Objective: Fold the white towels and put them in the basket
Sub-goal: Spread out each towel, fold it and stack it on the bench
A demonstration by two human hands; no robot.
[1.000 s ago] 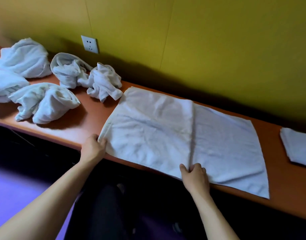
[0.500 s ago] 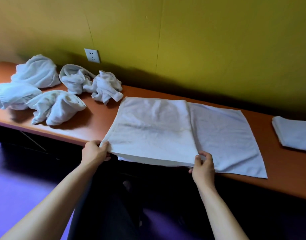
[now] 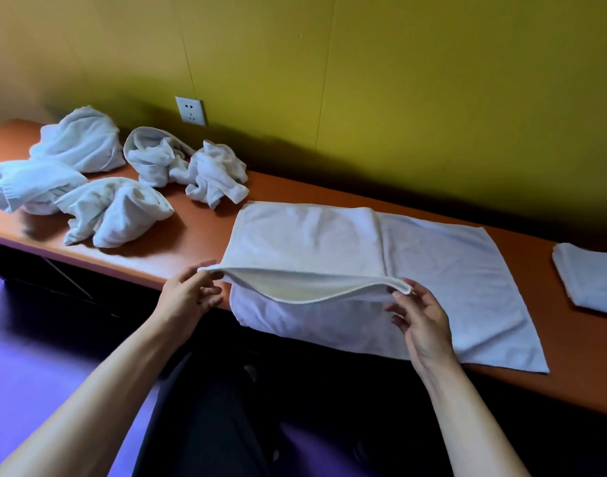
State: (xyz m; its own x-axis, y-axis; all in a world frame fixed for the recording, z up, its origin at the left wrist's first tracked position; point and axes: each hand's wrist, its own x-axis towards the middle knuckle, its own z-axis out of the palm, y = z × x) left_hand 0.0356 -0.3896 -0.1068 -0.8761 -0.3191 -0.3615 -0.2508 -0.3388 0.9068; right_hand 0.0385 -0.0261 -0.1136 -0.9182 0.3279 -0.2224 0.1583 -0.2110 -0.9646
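White towel point(image 3: 443, 270) lies spread on the orange-brown table point(image 3: 205, 232), its near edge hanging a little over the front of the table. Left portion already doubled over; right portion single layer, flat.

Change since a second ago: the near hem of the doubled part was flat on the table, then just raised; now it is lifted clear and sags between the two hands, showing the underside. Reads as the start of the next fold, near edge to be carried away toward the wall.

Left hand point(image 3: 188, 297) pinches the hem's left corner between thumb and fingertips, other fingers loosely spread. Right hand point(image 3: 419, 315) pinches the hem's right end at the fold line, remaining fingers relaxed.

Left of the towel: five crumpled towels point(image 3: 116, 211) heaped on the table, still to do. Right of the towel, apart from it: one folded towel point(image 3: 591, 277), partly out of frame. Behind the heap: wall socket point(image 3: 191, 110) on the yellow wall.

No basket in view. Judgement: task early, most towels unfolded
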